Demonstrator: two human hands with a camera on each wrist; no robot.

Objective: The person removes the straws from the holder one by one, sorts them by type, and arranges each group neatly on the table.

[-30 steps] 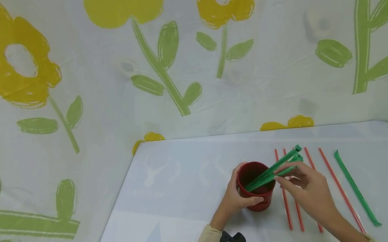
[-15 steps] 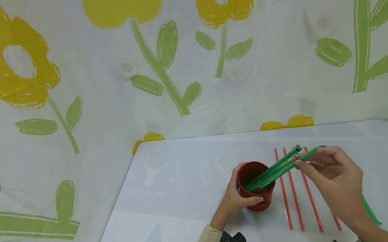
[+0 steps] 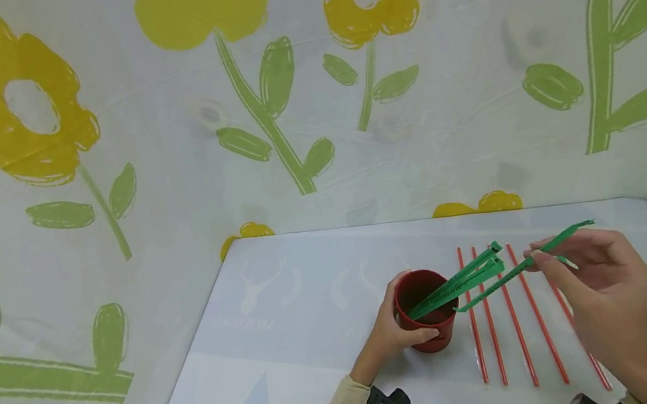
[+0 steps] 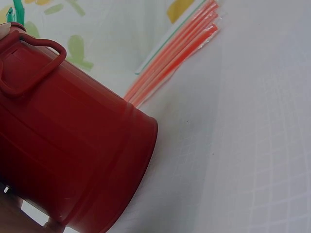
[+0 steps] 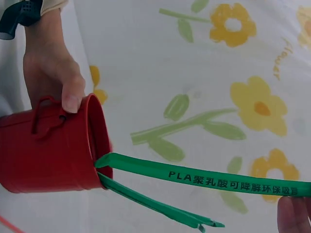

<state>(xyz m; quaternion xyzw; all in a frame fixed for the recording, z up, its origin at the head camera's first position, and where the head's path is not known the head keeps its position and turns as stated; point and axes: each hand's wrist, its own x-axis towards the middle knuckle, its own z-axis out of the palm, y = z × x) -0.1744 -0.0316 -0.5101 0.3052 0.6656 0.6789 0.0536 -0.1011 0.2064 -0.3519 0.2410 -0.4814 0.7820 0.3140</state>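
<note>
In the head view my left hand [image 3: 395, 321] grips a small red metal bucket [image 3: 435, 340] by its side, its mouth tipped toward the right. Several green paper-wrapped straws [image 3: 461, 285] stick out of it. My right hand [image 3: 610, 291] pinches one green wrapped straw [image 3: 500, 283] between thumb and fingers. That straw's low end is right at the bucket's rim, also in the right wrist view, where printed characters show on its wrapper [image 5: 194, 179]. A wire handle [image 5: 39, 116] lies on the bucket's side. The left wrist view shows mostly the bucket's wall [image 4: 77, 131].
Several red straws in clear wrappers [image 3: 519, 333] lie in a row right of the bucket. Another green straw [image 3: 567, 261] lies past them, mostly hidden by my right hand. The white table [image 3: 247, 373] ends at a flower-printed curtain [image 3: 175, 180].
My right hand has moved right and drawn one green straw from the bunch, its low end now at the rim. My left hand and the bucket have stayed put.
</note>
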